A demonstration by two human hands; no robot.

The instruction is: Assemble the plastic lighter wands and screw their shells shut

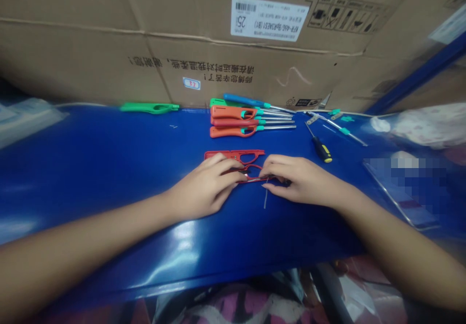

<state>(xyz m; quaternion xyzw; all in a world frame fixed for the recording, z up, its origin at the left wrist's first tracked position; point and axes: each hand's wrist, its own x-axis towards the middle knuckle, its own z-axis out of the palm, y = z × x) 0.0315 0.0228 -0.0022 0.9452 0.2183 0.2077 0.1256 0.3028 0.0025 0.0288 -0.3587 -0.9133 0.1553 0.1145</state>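
My left hand [209, 185] has its fingers closed on the rear part of a red lighter casing half [251, 180]. At the casing's front end, my right hand [294, 179] pinches with bent fingers, covering much of that end. A trigger opening shows between the two hands. From under the right fingertips a thin pale strand [265, 198] hangs toward me. Just behind, a second red casing half [233, 154] lies on the table, its back end partly hidden by the left hand. Small parts inside the held casing are too blurred to name.
Several long-nosed lighters [227, 131] lie stacked behind my hands, and a green casing [149, 108] is at the back left. A screwdriver [322, 150], a metal tube [351, 135] and a clear flat case [400, 193] lie right. A cardboard box [109, 66] walls the blue table's [109, 168] back.
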